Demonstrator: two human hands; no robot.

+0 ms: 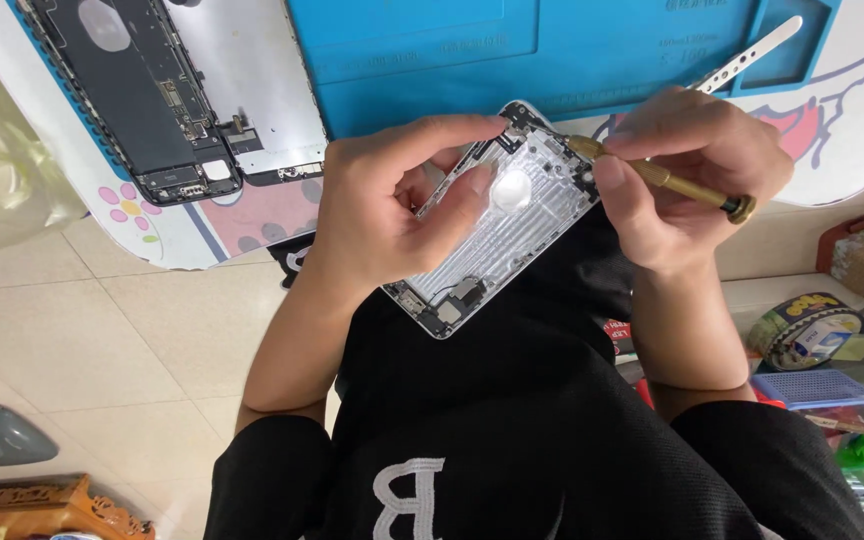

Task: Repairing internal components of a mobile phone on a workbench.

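A silver phone housing (512, 235), stripped open with its inside facing up, is held tilted over my lap. My left hand (387, 205) grips its left edge, thumb resting inside the shell and forefinger hooked over the top corner. My right hand (687, 170) pinches a brass-coloured screwdriver (667, 178), its tip touching the housing's upper right corner near the camera opening.
A blue work mat (552, 50) lies on the table with white tweezers (752, 52) on it. A second opened phone (152, 100) with its screen panel lies at the upper left. A roll of tape (802, 325), a blue plastic box (817, 388) and small boxes sit at the right. Tiled floor lies at the left.
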